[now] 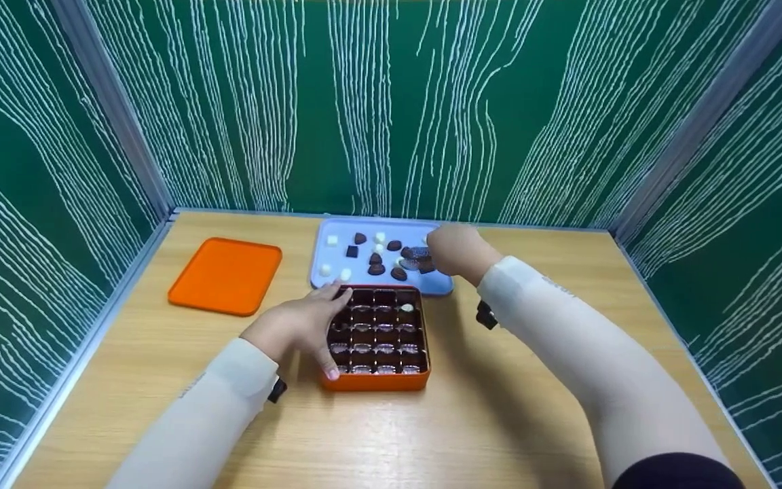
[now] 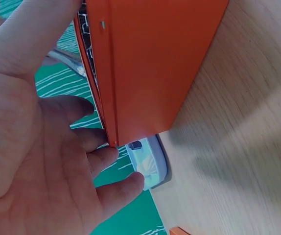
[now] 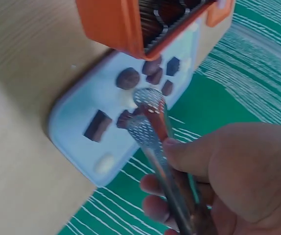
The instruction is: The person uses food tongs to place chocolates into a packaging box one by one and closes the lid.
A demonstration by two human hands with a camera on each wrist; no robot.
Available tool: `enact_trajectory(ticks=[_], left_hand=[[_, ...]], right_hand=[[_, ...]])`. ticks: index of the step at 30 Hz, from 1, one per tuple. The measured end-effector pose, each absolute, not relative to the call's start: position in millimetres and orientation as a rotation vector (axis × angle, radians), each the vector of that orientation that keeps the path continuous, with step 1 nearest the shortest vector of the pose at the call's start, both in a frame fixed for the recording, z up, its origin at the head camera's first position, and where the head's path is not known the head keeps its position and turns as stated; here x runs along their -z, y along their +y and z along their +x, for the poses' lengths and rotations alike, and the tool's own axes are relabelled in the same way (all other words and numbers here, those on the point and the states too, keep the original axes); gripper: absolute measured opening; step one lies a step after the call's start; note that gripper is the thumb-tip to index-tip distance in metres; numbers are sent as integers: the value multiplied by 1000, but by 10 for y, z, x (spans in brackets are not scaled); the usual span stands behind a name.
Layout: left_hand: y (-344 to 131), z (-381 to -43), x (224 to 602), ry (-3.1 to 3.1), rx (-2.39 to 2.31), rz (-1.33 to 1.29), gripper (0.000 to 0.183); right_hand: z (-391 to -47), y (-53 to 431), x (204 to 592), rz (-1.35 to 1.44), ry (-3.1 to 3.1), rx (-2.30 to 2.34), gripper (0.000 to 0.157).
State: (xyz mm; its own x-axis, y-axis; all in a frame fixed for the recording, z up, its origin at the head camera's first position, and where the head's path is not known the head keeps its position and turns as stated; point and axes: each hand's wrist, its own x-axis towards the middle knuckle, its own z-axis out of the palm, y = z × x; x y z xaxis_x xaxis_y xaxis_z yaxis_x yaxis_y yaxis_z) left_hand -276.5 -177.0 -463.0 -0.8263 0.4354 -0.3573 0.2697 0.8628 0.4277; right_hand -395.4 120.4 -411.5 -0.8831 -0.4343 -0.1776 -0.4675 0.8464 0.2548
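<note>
In the head view, one pair of tongs point(image 1: 416, 264) is gripped in the right hand point(image 1: 459, 250) above one pale-blue tray point(image 1: 326, 255). At least seven white chocolates point(image 1: 324, 269) and at least eight dark chocolates point(image 1: 399, 274) can be counted on the tray; others may be hidden by hand and tongs. One white piece point(image 1: 406, 308) is seated near the far right corner of the one open orange box point(image 1: 377, 382), just nearer than the tray. The box is lined with a glossy brown compartmented insert point(image 1: 384, 338). Its left rim is touched by the left hand point(image 1: 299, 326), thumb and fingers spread. One flat orange lid point(image 1: 227, 276) is seen farther left. The tongs are silvery, with rounded, perforated heads held apart; whether any chocolate is touched by them cannot be told.
</note>
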Motion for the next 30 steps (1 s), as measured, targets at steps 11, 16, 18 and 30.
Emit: enact_trajectory(ticks=[11,16,18,30], left_hand=[[-1759,-2741,4631,2593,-522,493,154],[-1751,-2738,4624,2589,-531,480,154],[-1751,-2739,4619,2585,-536,487,155],[-1779,-2758,4622,2576,-544,493,155]], right_hand=[[-4043,1051,4285,-638,2936,-399,15],[-4086,1020,4303,-608,2904,-409,19],[-4099,1018,4316,-595,2904,-401,18],[-4031,1069,4164,-683,2951,-475,19]])
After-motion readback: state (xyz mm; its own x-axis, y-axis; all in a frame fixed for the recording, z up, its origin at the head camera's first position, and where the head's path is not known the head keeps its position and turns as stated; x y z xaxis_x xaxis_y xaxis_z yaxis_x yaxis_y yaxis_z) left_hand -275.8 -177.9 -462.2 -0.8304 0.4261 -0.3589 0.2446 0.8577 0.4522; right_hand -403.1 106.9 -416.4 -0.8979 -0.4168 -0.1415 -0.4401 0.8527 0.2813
